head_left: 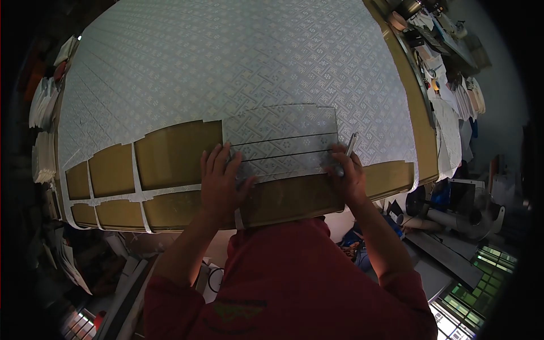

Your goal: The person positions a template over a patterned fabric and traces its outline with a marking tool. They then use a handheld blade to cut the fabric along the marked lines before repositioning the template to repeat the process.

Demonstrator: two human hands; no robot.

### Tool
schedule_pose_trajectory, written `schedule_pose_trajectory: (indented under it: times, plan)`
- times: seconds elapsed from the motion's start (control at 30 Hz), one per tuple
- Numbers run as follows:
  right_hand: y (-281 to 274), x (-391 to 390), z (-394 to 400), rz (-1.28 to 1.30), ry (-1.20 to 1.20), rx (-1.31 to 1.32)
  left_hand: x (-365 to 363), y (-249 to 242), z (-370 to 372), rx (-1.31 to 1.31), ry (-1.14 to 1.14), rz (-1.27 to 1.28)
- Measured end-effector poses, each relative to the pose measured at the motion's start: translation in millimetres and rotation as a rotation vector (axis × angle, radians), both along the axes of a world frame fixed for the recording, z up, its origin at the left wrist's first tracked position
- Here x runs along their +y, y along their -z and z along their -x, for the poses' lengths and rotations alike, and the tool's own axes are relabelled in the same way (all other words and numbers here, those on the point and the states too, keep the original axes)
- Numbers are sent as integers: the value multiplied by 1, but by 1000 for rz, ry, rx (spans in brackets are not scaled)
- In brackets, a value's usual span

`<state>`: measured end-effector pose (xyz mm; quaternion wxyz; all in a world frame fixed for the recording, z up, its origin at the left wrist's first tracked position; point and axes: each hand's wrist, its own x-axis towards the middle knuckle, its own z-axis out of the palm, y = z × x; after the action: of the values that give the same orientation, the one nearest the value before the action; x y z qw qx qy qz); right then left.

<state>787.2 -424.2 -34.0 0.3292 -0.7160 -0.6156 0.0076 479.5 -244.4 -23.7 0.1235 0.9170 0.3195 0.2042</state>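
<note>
A large sheet of pale patterned fabric (238,62) lies over the brown table, with several pieces cut out along its near edge. Near that edge is a clear rectangular template (283,129) crossed by two dark lines, the fabric pattern showing through it. My left hand (220,177) rests at the template's left side with its fingers spread. At the right side, my right hand (347,174) has its fingers bent around a slim metallic tool (352,144) that points up and away. What kind of tool it is I cannot tell.
The brown tabletop (175,153) shows through the cut-outs. Stacked papers or cloths (42,105) hang beyond the left edge. A side bench (433,65) at the right holds tools and papers. A fan-like machine (481,209) stands at the lower right.
</note>
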Motion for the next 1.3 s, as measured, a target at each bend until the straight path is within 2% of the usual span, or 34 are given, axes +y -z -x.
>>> schedule_pose_trajectory:
  times: [0.57, 1.13, 1.3]
  plan:
    - [-2, 0, 2, -24, 1, 76, -1, 1, 2, -17, 3, 1]
    - [-4, -1, 1, 6, -2, 37, -1, -1, 1, -23, -4, 3]
    - [-2, -1, 0, 11, 15, 41, 7, -4, 4, 68, 44, -10]
